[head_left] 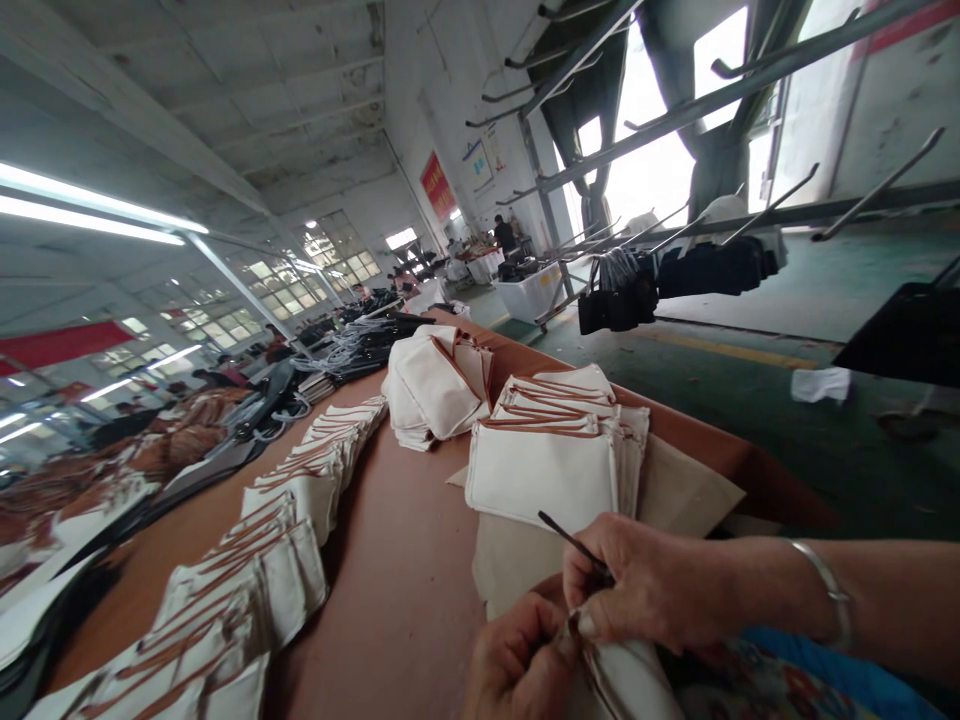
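Pinching a thin dark pointed tool (574, 545) between thumb and forefinger, the right hand (645, 590) rests low in the view, its other fingers curled in; a silver bangle (829, 590) circles the wrist behind it. The tool slants up and to the left, its tip over the beige board. Just below, the left hand (521, 665) has its fingers pressed together on the top edge of a cream canvas pouch with brown trim (630, 680), which lies at the bottom edge, touching both hands and partly hidden by them.

Directly beyond the fingers lies a flat beige cardboard sheet (675, 490), and on its far part sits a neat stack of the same cream pouches (555, 440), near the hands. Farther along the long reddish-brown worktable (405, 560) is a looser heap of cream pouches (439, 385). A long overlapping row of pouches (277, 540) runs down the left side of the table, well apart from the hands. Black bags (619, 300) hang from a metal rack (675, 110) to the right, above a green floor (750, 400). Distant workers are too small to make out.
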